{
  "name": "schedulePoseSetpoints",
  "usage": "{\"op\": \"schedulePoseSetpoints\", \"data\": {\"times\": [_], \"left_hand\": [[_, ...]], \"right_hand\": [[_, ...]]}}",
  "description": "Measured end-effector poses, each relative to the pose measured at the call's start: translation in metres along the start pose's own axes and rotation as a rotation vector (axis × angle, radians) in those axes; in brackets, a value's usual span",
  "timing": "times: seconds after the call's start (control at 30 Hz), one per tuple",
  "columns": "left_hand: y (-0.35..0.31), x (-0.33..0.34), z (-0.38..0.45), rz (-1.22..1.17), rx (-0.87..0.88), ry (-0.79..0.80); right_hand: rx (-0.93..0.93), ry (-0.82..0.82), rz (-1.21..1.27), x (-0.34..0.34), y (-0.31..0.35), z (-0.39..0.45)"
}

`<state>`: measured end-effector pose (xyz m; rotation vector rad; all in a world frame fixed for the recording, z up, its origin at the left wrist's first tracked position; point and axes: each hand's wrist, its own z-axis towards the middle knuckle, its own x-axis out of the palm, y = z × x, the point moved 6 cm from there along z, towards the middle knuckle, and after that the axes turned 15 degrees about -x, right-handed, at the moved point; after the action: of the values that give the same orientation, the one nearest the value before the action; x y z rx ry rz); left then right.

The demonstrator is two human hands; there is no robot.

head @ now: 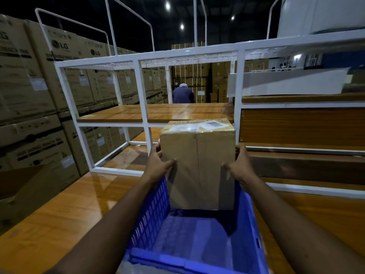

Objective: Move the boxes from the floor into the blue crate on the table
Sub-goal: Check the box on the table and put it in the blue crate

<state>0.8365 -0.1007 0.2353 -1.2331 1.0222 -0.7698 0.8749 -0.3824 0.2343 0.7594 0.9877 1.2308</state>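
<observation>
The fingers of the left hand (158, 164) are curled round the left edge of a tall cardboard box (197, 163), and the right hand (240, 168) is clamped on its right edge, thumbs on the near face. The box is held upright at the centre of the frame, its lower end inside the far end of the blue crate (152, 214). The crate sits on a glossy wooden table (65, 210). A white metal rack (142, 91) stands behind, with stacked cartons (39, 76) at the upper left.

One head-worn wide-angle view looks forward and down from close above the tabletop (59, 214), both forearms reaching away from it, white shelving (142, 91) just beyond the fingers (158, 149)
</observation>
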Motion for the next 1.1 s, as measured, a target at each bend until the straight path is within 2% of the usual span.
{"op": "schedulePoseSetpoints", "data": {"times": [0.27, 0.37, 0.47, 0.57, 0.63, 0.7, 0.8, 0.87, 0.93, 1.1], "left_hand": [[0.021, 0.007, 0.002, 0.255, 0.082, -0.1], [0.033, 0.012, 0.005, 0.294, 0.056, -0.084], [0.036, 0.018, 0.01, 0.298, 0.058, -0.051], [0.028, 0.02, 0.012, 0.294, 0.104, -0.079], [0.016, 0.019, 0.01, 0.354, 0.203, -0.164], [-0.001, 0.021, 0.008, 0.488, 0.371, -0.255], [-0.02, 0.034, 0.007, 0.733, 0.588, -0.272], [-0.024, 0.043, 0.01, 0.85, 0.638, -0.25], [-0.02, 0.048, 0.015, 0.899, 0.609, -0.201], [-0.006, 0.053, 0.023, 0.907, 0.629, -0.241]], "right_hand": [[-0.024, -0.007, -0.289, 0.017, -0.039, -0.015], [0.02, -0.025, -0.419, 0.016, -0.048, -0.008], [0.065, 0.043, -0.615, 0.017, -0.058, -0.001], [0.072, 0.042, -0.614, 0.019, -0.057, 0.004], [-0.044, -0.059, -0.6, 0.019, -0.045, 0.006], [-0.249, -0.123, -0.652, 0.021, -0.024, 0.007], [-0.515, -0.051, -0.849, 0.037, -0.001, 0.017], [-0.544, 0.021, -0.936, 0.045, 0.001, 0.025], [-0.509, 0.061, -0.95, 0.047, -0.004, 0.03], [-0.505, 0.041, -0.95, 0.047, -0.007, 0.033]]}}
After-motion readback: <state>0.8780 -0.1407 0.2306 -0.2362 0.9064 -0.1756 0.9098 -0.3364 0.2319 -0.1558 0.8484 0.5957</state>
